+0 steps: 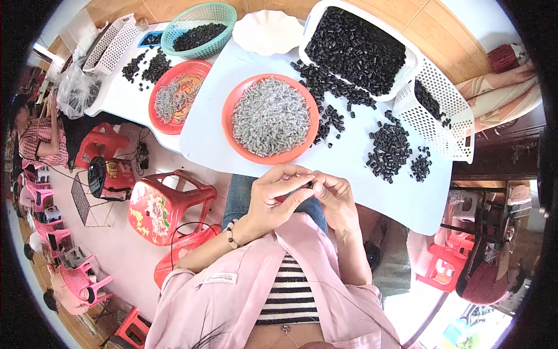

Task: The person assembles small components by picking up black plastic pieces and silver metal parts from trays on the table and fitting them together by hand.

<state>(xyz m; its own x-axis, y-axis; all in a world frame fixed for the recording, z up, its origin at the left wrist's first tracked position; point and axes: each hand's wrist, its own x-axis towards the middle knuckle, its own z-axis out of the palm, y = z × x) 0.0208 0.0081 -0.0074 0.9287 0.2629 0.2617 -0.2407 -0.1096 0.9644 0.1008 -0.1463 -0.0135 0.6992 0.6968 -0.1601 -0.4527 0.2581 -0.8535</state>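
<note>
Head view: left hand (pixel 272 196) and right hand (pixel 335 199) pinching dark piece (pixel 309 184) between closed fingertips (pixel 319 189) above lap (pixel 237 195), likely steadying it; bowl (pixel 226 119) of silvery bits (pixel 270 121) and black parts (pixel 386 150) sitting ahead, presumably for easy reach.

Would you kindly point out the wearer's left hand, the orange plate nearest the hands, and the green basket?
Left hand (pixel 268 196): head view, middle of the hand.
Orange plate (pixel 227 116): head view, left rim.
Green basket (pixel 195 16): head view, inside of its far wall.
</note>
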